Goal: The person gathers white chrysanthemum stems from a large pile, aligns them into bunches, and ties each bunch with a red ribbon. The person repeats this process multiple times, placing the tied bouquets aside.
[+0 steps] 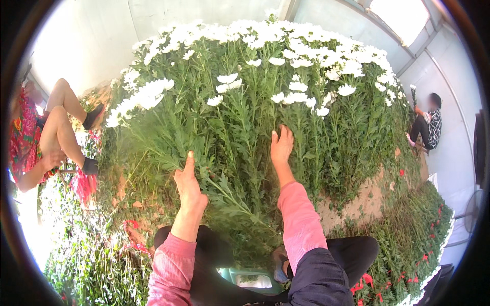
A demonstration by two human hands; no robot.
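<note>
A large stack of cut white flowers (pixel 245 102) with long green stems fills the middle of the view, the white heads massed along the far edge and the leafy stems running toward the near side. Two bare hands in pink sleeves (pixel 301 219) are reached into the stems from the lower edge.

The left hand (pixel 189 183) is set against the stems at the near left of the stack, its thumb raised upward and its fingers (pixel 179 176) curled into the greenery; a loose bunch (pixel 145 109) of stems fanning out to the far left appears to be gathered by it, though how firmly it is gripped cannot be told. The right hand (pixel 282 145) is laid flat on the stems a little farther in and to the right, well apart from the left, with its fingers (pixel 286 133) straight, spread and closed on nothing.

Dark trousers (pixel 332 270) are seen at the near edge, with a pale green tray (pixel 250 279) between the knees.

On the far left, a seated person (pixel 46 137) in a red patterned garment is seen with bare legs. At the far right, another seated person (pixel 429 125) in dark patterned clothing is placed by a pale wall (pixel 449 153). More cut stems with red ties (pixel 408 255) are heaped on the ground (pixel 357 204) at the near right.
</note>
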